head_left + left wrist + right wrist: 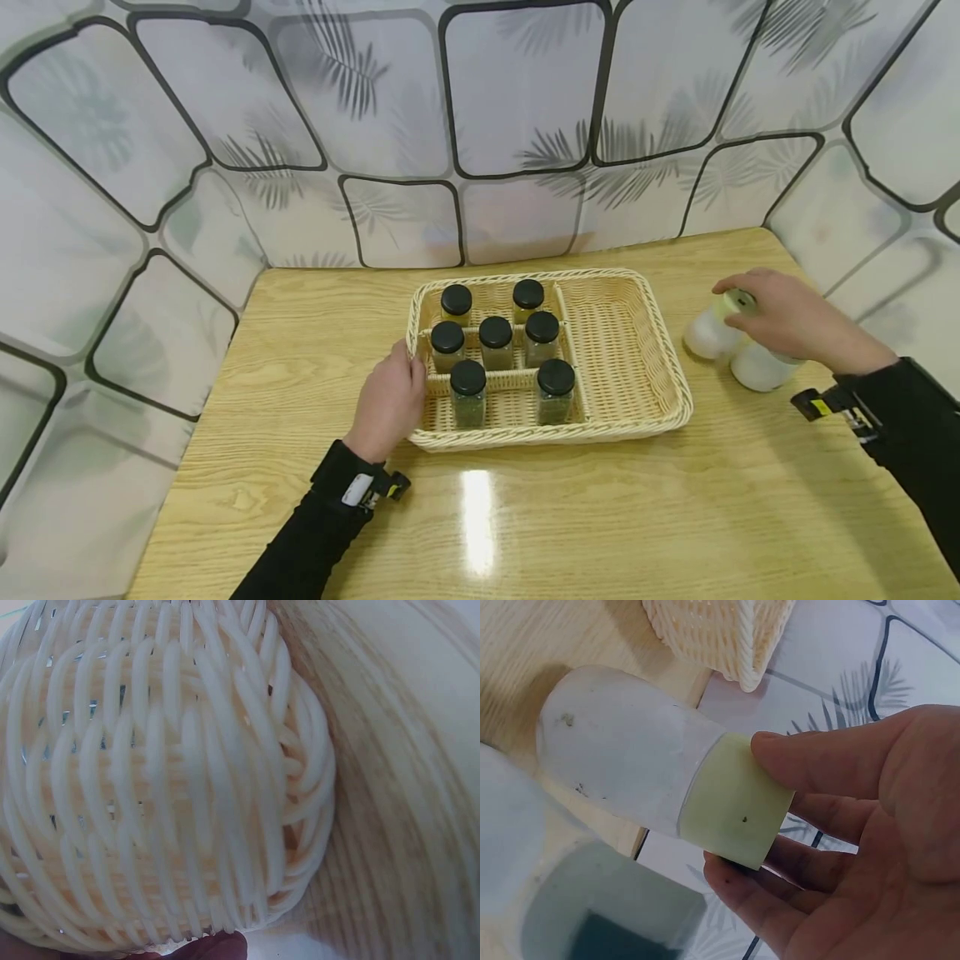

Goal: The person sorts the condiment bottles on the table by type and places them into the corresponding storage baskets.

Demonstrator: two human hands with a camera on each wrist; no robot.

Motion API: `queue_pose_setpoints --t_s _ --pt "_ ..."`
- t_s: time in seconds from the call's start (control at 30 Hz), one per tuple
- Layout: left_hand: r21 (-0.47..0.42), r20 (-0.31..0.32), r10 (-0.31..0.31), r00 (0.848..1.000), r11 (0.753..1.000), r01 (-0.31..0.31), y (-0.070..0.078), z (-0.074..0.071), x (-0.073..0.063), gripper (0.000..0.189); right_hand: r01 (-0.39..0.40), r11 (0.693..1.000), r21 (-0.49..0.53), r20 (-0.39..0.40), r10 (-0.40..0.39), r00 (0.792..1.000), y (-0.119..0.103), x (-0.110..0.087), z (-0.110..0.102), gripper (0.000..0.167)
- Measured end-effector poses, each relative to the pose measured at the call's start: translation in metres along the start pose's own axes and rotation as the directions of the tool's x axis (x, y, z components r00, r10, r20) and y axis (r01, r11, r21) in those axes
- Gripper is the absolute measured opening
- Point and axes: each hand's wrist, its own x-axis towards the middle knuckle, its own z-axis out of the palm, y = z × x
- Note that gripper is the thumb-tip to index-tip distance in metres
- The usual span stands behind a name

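Note:
My left hand (386, 404) grips the left end of a cream wicker basket (678, 400), whose woven wall (165, 765) fills much of the left wrist view. Right of the basket, my right hand (798, 323) pinches the pale yellow-green cap (735, 799) of a white shaker bottle (707, 336) between thumb and fingers. That bottle tilts, its base toward the basket. Close beside it is a second white bottle (761, 368), partly covered by the hand in the head view; its grey-green cap (622, 900) shows in the right wrist view.
Several glass spice jars with black lids (496, 332) stand in the divided left part of the basket. Its right side is one large compartment (611, 350). Behind the wooden table (570, 525) rises a patterned cloth wall (525, 92).

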Motion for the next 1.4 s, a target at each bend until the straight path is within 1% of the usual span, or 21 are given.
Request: queue_pose_setpoints --t_s 0.13,0.47,0.6,0.87,1.07,1.4 --pt "0.0 0.002 0.004 1.0 1.0 -0.004 0.0 0.0 0.001 0.031 -0.001 1.0 0.009 0.006 0.001 1.0 -0.001 0.002 -0.005 0.045" --pt "-0.001 0.008 0.004 1.0 1.0 -0.004 0.001 0.0 0.001 0.03 0.01 1.0 0.007 -0.018 -0.01 1.0 -0.007 0.008 -0.019 0.044" --pt "-0.008 0.006 0.004 1.0 1.0 -0.004 0.001 0.0 0.001 0.029 0.019 1.0 -0.008 -0.033 -0.019 0.999 -0.014 0.011 -0.028 0.045" --pt "-0.022 0.022 -0.01 1.0 1.0 0.011 0.001 -0.001 0.001 0.03 0.038 0.999 -0.025 -0.056 -0.039 0.998 -0.026 0.018 -0.042 0.044" --pt "-0.02 0.019 -0.01 1.0 1.0 0.01 0.001 -0.002 0.0 0.029 0.046 0.998 -0.038 -0.057 -0.048 0.997 -0.034 0.023 -0.05 0.044" --pt "-0.02 0.017 -0.005 1.0 1.0 0.005 0.001 -0.001 0.001 0.03 0.074 0.997 -0.03 -0.056 -0.076 0.996 -0.054 0.031 -0.059 0.044"
